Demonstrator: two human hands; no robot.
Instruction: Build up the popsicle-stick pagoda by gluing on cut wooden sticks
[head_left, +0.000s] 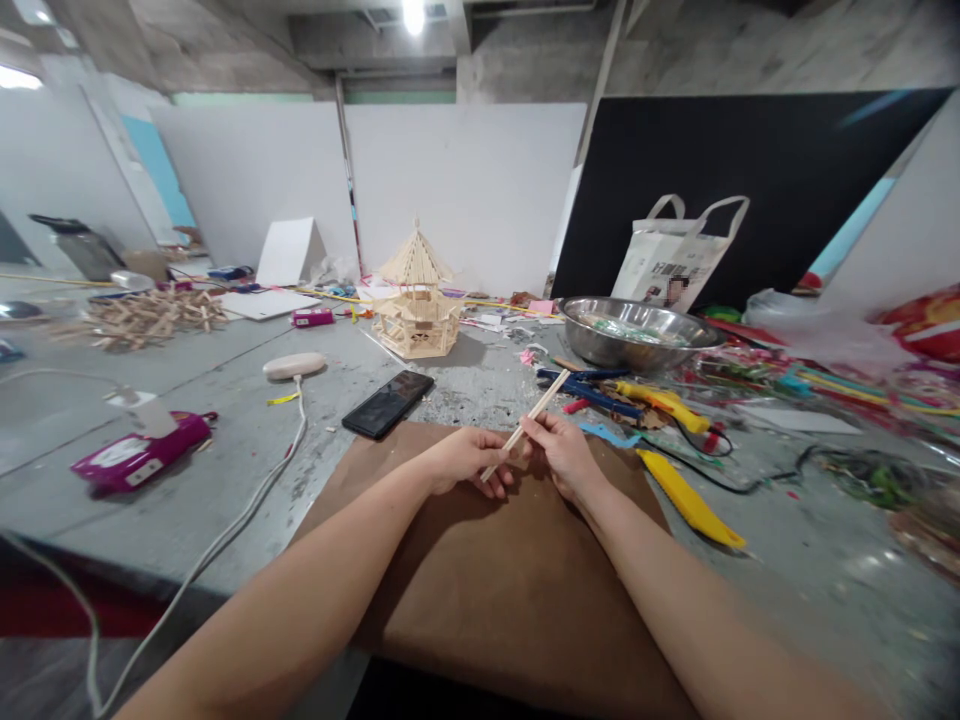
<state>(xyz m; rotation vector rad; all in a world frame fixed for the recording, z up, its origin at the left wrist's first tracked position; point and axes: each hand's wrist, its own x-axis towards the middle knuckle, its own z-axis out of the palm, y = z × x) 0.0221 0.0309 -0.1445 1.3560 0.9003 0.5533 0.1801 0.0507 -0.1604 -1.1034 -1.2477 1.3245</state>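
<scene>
Two thin wooden sticks (538, 405), lying side by side like chopsticks, slant up to the right between my hands. My left hand (474, 460) pinches their lower end, fingers curled beneath. Higher up, my right hand (559, 452) grips the same sticks between thumb and forefinger. Both hands are above a brown sheet (480, 580) spread at the table's front. A black phone (388, 404) rests just beyond my left hand. Farther back stands a small pavilion model (417, 300) built of pale wooden sticks.
On the right are a yellow utility knife (688, 498), a yellow glue gun (664, 402), blue-handled pliers (581, 385), a steel bowl (637, 345) and a tote bag (660, 262). On the left, a purple power strip (142, 455), a white cable (259, 490) and a pile of wood pieces (154, 318).
</scene>
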